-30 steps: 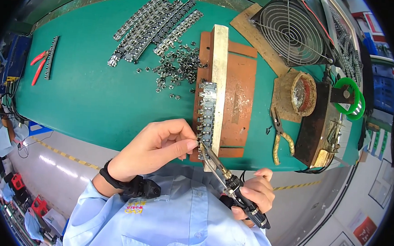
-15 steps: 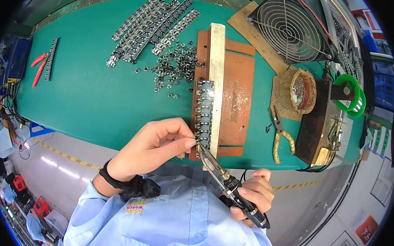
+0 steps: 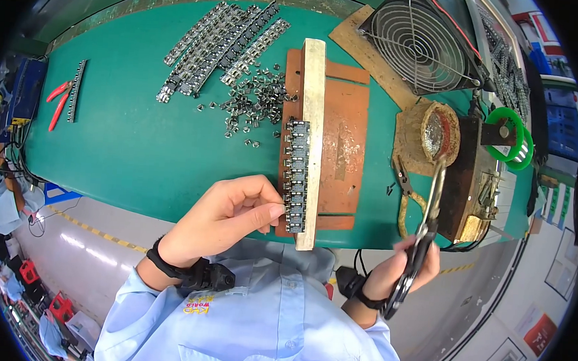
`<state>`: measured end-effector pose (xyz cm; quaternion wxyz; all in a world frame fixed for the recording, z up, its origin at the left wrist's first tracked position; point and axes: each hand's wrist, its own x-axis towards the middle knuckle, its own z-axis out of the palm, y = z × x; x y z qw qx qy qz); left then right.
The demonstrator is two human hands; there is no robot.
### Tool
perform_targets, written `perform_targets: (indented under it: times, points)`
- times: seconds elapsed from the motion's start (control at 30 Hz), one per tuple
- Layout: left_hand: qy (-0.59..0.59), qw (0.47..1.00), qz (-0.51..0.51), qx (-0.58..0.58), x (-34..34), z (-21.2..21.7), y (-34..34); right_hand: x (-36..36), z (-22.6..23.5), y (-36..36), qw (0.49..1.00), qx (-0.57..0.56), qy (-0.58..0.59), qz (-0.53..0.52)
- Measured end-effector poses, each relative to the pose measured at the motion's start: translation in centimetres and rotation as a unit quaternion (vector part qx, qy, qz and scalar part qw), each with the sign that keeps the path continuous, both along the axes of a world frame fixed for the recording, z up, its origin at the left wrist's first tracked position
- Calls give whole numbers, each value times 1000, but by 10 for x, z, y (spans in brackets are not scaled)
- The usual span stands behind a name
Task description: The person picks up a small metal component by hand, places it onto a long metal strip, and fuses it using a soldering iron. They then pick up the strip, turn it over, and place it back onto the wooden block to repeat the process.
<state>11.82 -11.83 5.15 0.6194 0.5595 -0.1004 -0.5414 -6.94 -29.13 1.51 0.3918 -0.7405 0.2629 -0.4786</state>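
Note:
My left hand [image 3: 232,210] is closed in a pinch at the left edge of a strip of small circuit boards [image 3: 296,181]; what sits between the fingertips is too small to make out. The strip lies along a pale metal bar [image 3: 312,84] on a reddish-brown fixture board [image 3: 343,137]. My right hand [image 3: 407,272] is wrapped round the black handle of a soldering iron [image 3: 423,236], slightly blurred by motion. Its metal end points up to the near rim of a round, crusted pot [image 3: 430,132] with a silvery and red inside.
Loose small metal parts [image 3: 257,100] lie in a heap left of the fixture, below several board strips [image 3: 211,49]. Red-handled pliers [image 3: 59,106] are at far left. Yellow-handled cutters [image 3: 404,193], a fan [image 3: 420,43] and a green solder spool [image 3: 506,136] stand at right.
My right hand has swung the soldering iron away from the strip, to the right and up to the pot. The left hand keeps its pinch at the strip's edge.

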Motion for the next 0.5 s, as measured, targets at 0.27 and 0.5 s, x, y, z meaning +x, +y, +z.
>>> perform_targets:
  times: [0.27,0.5]
  points:
    - [-1,1000,0,-9,-2,-2,1,16,0,-5,996,27,47,-66]
    - [-36,999,18,13,2,-1,6,26,-3,5,985,89,20,146]
